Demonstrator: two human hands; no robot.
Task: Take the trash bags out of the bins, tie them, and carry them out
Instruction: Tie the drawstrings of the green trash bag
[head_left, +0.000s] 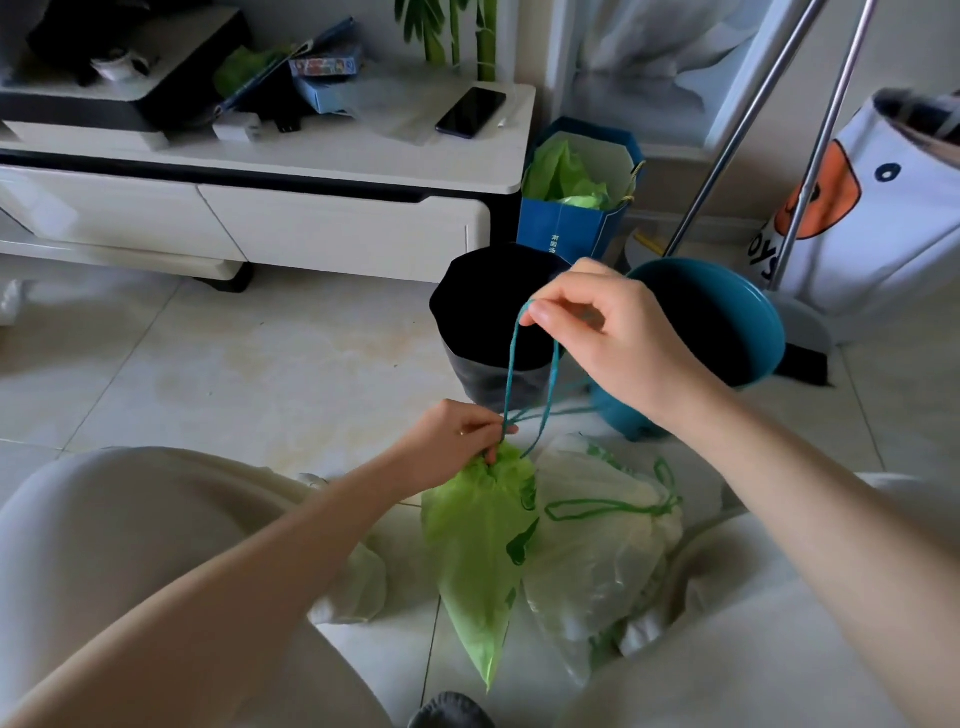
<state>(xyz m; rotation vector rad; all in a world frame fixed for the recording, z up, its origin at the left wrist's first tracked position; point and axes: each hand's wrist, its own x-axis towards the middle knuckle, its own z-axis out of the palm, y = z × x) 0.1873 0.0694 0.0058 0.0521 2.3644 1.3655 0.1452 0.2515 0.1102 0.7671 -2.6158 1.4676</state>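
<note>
A light green trash bag hangs between my knees, its mouth gathered tight. My left hand pinches that gathered neck. My right hand is higher up and holds the bag's teal drawstring as a long loop pulled upward. A pale, nearly clear trash bag lies on the floor to the right, its green drawstring drawn closed. Behind my hands stand a black bin and a teal bin, the teal one tipped toward me.
A blue paper bag with green plastic inside stands by the white TV cabinet. A phone lies on the cabinet top. Two metal poles and a white printed bag stand at the right. My knees fill the lower corners.
</note>
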